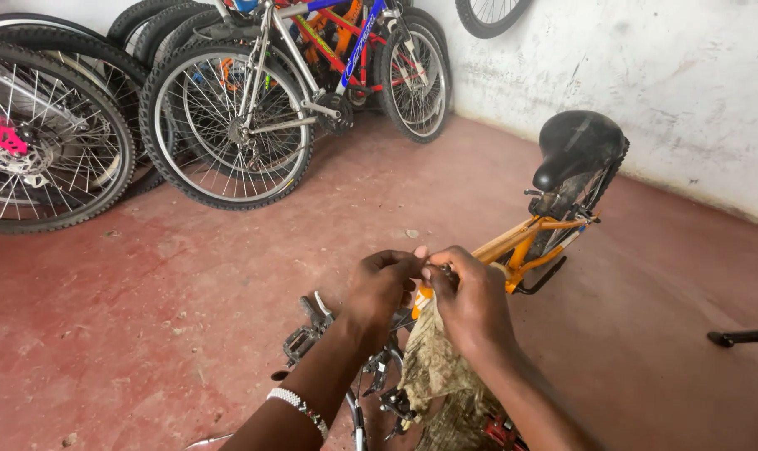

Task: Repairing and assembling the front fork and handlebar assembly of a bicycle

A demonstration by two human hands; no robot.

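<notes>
Left hand [385, 284] and right hand [471, 299] pinch together over orange bike frame [525, 242], dirty rag [437, 367] beneath; open red floor [187, 276] left, white wall [671, 75] far right.

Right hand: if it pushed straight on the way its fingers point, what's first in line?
Probably the left hand: the right hand points left, fingertips already meeting it above the orange bike frame. Depth unclear.

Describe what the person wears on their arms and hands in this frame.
Both forearms are bare, with no sleeves in view and no gloves. The left hand has a beaded bracelet of pale, pearl-like beads around its wrist, with a few darker beads on one side. The right hand shows no bracelet or watch. No rings can be made out.
</notes>
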